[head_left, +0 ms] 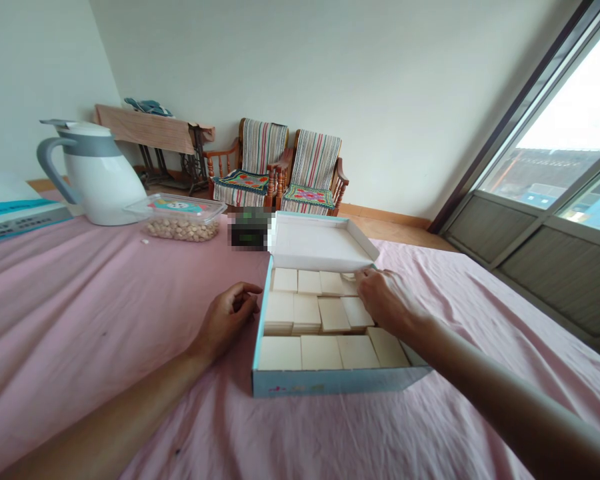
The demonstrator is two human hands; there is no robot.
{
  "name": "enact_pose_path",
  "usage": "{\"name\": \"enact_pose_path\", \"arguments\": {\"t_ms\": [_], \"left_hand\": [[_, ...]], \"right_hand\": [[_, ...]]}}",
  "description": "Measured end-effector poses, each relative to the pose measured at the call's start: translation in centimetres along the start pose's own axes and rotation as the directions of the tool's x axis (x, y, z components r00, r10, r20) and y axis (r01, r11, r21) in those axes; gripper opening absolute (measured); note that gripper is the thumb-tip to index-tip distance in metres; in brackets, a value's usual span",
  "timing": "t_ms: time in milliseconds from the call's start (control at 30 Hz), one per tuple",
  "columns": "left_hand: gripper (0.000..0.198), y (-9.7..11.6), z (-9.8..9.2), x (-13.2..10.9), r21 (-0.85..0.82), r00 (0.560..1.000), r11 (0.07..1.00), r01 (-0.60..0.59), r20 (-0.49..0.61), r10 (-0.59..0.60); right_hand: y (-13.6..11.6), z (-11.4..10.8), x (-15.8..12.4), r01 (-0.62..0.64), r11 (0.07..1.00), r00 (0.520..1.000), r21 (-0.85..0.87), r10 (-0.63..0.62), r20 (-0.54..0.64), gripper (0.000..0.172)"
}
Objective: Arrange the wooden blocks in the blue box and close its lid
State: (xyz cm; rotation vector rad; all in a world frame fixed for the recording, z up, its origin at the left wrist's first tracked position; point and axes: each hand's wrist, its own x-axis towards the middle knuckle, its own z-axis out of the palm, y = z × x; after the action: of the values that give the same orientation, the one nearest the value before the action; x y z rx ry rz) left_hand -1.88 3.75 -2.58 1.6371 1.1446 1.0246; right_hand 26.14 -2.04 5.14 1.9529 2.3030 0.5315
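Note:
An open light-blue box (330, 381) lies on the pink cloth, filled with rows of pale wooden tiles (307, 310). Its white-lined lid (320, 243) stands open at the far side. My right hand (386, 300) reaches into the box at the far right, fingertips curled on a tile in the back row. My left hand (227, 319) rests on the cloth against the box's left wall, fingers loosely curled, holding nothing that I can see.
A white jug with a grey handle (96, 172) stands far left beside a clear tub of nuts (181, 217) and a flat blue-and-white box (10, 210). Two striped wooden chairs (280, 170) and a sewing table (155, 133) stand by the wall. A window (565, 153) is on the right.

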Motion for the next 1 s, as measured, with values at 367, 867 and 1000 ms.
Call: {"name": "enact_pose_path", "arguments": {"t_ms": [367,867,1000], "left_hand": [[0.029,-0.5,-0.1,0.2,0.018,0.999,0.999,-0.03,0.019,0.03],[0.025,-0.7,-0.1,0.1,0.019,0.999,0.999,-0.035,0.022,0.034],[0.027,-0.7,-0.2,0.1,0.003,0.999,1.0,-0.026,0.028,0.025]], "right_hand": [[0.1,0.6,0.2,0.102,0.92,0.994,0.378,-0.105,-0.015,0.029],[-3.4,-0.8,1.0,0.403,0.747,0.905,0.529,-0.412,-0.108,0.04],[-3.6,-1.3,1.1,0.416,0.724,0.897,0.55,-0.425,-0.12,0.039]]}}
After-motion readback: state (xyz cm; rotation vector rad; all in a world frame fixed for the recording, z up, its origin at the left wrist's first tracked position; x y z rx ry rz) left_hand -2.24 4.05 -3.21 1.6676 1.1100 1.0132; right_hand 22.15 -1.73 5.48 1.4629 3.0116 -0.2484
